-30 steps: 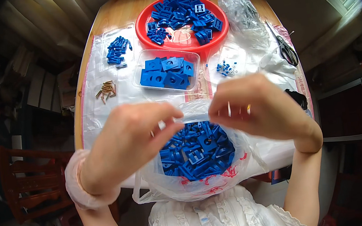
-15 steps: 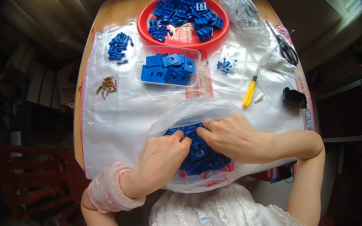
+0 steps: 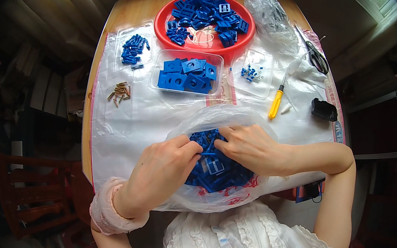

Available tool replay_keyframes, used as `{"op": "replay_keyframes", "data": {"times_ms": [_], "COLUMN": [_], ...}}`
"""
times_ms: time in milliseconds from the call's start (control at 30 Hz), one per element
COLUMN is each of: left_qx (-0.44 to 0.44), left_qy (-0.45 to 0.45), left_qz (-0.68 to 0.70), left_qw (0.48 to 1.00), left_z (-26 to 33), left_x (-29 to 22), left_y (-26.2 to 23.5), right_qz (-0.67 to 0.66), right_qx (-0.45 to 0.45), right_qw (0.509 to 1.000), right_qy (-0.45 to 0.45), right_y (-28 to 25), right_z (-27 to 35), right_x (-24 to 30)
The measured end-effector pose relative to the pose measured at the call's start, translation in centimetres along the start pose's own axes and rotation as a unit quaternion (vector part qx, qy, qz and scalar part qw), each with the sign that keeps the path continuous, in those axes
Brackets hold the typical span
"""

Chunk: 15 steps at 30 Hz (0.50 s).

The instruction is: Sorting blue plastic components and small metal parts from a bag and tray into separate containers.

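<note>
A clear plastic bag (image 3: 203, 201) with red print sits open at the table's near edge, filled with blue plastic parts (image 3: 223, 178). Over its left side my left hand (image 3: 164, 167) is closed, fingers curled down among the parts. My right hand (image 3: 252, 148) is closed too and reaches in from the right, its fingertips close to the left ones. What either hand pinches is hidden behind the fingers. Between them lies a blue part with a square frame (image 3: 214, 165).
Beyond the bag stand a clear box of blue square plates (image 3: 177, 82), a red basin (image 3: 160, 28) of blue parts, a tray (image 3: 118, 38) of slim blue pieces and brass screws (image 3: 119, 93). To the right lie a yellow screwdriver (image 3: 275, 105), black scissors (image 3: 319, 60) and a black object (image 3: 323, 110).
My left hand has shifted up and slightly left, its wrist moving outward. My right hand stays nearly in place. More of the blue parts show between the hands.
</note>
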<state>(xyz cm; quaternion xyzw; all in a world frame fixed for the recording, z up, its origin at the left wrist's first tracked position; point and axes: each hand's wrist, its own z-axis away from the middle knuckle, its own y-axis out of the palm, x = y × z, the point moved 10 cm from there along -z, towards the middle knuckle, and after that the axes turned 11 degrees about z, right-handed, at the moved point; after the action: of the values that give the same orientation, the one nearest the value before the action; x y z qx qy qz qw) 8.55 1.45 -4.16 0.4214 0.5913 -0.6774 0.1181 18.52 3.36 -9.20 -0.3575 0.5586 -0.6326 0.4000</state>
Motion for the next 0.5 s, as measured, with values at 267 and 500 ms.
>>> {"op": "replay_keyframes", "data": {"times_ms": [267, 500], "left_qx": [-0.017, -0.027], "left_qy": [-0.002, 0.008], "left_qz": [0.017, 0.081], "left_qw": [1.0, 0.996], "left_z": [0.18, 0.01], "left_x": [0.8, 0.73], "left_y": [-0.39, -1.01], "right_qz": [-0.009, -0.057], "right_qx": [-0.021, 0.016], "right_qw": [1.0, 0.998], "right_qy": [-0.013, -0.006], "right_y": [-0.29, -0.27], "right_z": [0.36, 0.02], "right_x": [0.03, -0.65]}}
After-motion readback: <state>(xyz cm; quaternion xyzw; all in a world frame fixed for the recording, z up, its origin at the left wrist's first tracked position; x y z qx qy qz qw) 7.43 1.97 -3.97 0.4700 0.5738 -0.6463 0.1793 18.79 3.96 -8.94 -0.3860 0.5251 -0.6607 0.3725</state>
